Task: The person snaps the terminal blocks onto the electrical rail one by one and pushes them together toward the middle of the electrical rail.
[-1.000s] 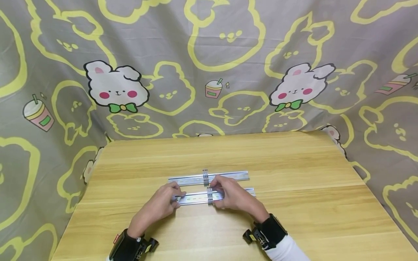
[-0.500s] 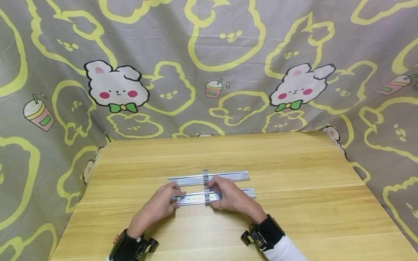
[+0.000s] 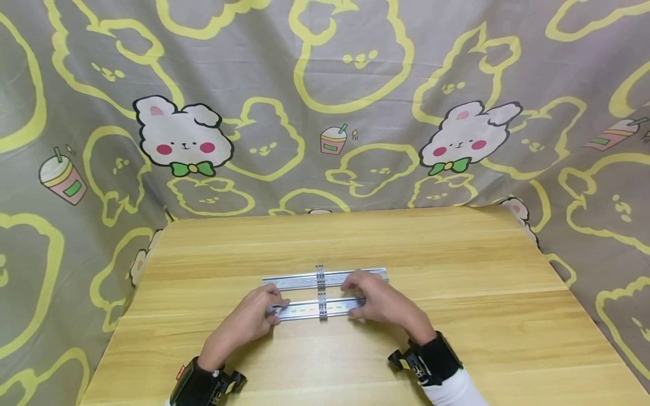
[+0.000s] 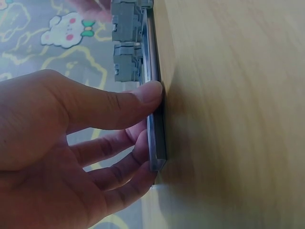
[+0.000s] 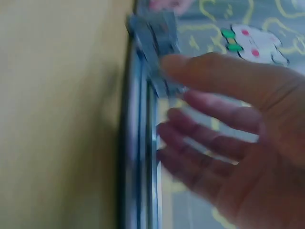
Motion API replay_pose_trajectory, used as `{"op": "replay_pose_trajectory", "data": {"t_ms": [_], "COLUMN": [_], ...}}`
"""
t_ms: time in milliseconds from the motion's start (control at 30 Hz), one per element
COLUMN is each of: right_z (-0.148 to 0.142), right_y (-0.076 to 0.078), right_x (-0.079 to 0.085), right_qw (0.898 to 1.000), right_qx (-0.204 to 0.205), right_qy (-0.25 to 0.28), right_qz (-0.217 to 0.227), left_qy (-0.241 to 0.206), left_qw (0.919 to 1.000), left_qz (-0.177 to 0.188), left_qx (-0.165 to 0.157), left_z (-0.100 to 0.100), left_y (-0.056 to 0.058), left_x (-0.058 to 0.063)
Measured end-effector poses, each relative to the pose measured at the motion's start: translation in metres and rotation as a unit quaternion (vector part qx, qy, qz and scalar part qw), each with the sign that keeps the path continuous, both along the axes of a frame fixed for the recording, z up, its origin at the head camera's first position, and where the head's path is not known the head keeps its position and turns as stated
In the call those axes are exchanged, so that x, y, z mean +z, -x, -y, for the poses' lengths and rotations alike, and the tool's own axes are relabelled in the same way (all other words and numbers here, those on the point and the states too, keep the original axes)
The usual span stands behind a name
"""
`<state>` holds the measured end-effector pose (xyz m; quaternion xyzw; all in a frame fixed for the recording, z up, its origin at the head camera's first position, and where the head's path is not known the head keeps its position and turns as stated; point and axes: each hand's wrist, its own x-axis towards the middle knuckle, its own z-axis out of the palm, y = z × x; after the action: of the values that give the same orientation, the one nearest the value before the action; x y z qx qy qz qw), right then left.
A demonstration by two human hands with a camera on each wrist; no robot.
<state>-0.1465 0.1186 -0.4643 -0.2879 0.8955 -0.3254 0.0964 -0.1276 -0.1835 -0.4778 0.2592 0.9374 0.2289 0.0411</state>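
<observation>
Two slotted metal DIN rails lie parallel on the table; the near rail (image 3: 302, 310) and the far rail (image 3: 291, 281) each carry a grey terminal block, the near block (image 3: 323, 306) and the far block (image 3: 320, 277), around the middle. My left hand (image 3: 256, 313) grips the near rail's left end, thumb on the near edge and fingers on the far edge, as the left wrist view shows. Over the near rail's right part hovers my right hand (image 3: 378, 301), fingers spread loosely and holding nothing. It hides that rail's right end. The right wrist view is blurred.
The wooden table (image 3: 431, 248) extends around the rails. A grey curtain (image 3: 315, 67) with cartoon rabbits hangs along the back and both sides. Black wrist cameras are strapped to both forearms.
My right hand slid the near terminal block slightly left along the rail, then let go and moved right. The left hand has kept its grip on the rail.
</observation>
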Motion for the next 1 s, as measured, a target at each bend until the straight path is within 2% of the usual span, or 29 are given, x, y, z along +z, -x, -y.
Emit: {"op": "replay_pose_trajectory", "data": {"t_ms": [133, 267, 500, 767, 1000], "right_z": [-0.019, -0.026, -0.026, -0.029, -0.032], "right_y": [0.002, 0.004, 0.006, 0.006, 0.006], "right_x": [0.001, 0.002, 0.001, -0.002, -0.003], "right_qw": [0.998, 0.997, 0.997, 0.997, 0.998], "right_qx": [-0.002, -0.012, -0.018, -0.012, -0.004], "right_qy": [-0.056, -0.080, -0.078, -0.072, -0.066], "right_qz": [-0.014, -0.010, -0.003, 0.002, 0.000], "left_qy": [-0.001, 0.001, 0.006, 0.001, -0.016], "left_qw": [0.9999, 0.9999, 1.0000, 0.9998, 0.9998], "left_qz": [-0.009, -0.012, -0.005, -0.019, -0.006], "left_qx": [-0.005, -0.004, 0.005, -0.005, -0.010], "left_z": [0.000, 0.000, 0.000, 0.000, 0.002], "left_y": [-0.001, -0.001, 0.000, 0.000, 0.000], "left_x": [0.001, 0.001, -0.001, -0.003, 0.000]}}
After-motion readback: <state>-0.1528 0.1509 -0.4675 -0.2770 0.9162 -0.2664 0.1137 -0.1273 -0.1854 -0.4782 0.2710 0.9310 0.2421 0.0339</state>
